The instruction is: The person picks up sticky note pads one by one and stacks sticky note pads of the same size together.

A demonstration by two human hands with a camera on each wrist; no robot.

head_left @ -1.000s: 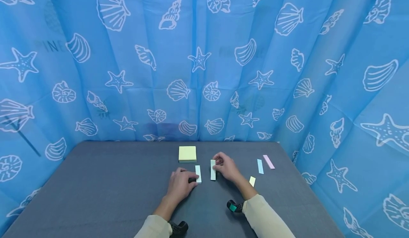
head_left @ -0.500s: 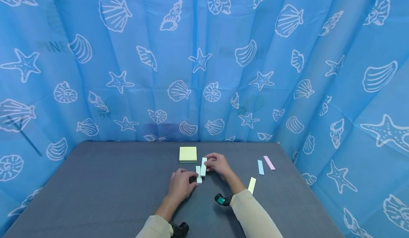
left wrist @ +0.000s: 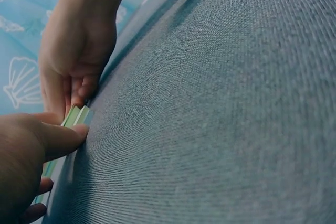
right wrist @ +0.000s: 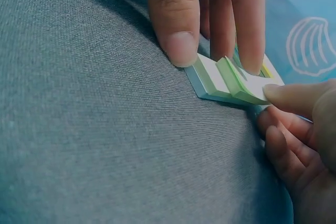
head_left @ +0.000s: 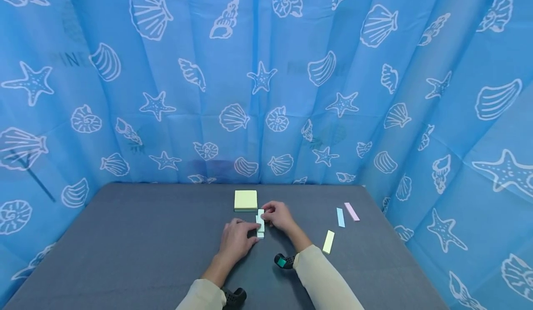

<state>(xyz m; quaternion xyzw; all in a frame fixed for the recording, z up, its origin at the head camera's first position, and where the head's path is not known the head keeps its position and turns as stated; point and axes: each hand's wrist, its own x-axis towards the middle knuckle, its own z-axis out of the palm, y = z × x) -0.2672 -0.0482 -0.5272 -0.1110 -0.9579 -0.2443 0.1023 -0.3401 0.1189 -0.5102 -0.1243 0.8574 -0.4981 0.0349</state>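
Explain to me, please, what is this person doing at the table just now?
A person is handling narrow paper pads on a grey table. The right hand pinches the upper pad, which lies over a pale stack, not flush with it. The left hand holds that stack near its closer end. A square yellow pad lies just beyond, and blue, pink and yellow strips lie untouched to the right.

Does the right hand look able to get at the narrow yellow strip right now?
Probably yes: the yellow strip lies uncovered on the table beside the right sleeve. But the right hand is pinching a pale green strip, so it would likely need to let go first.
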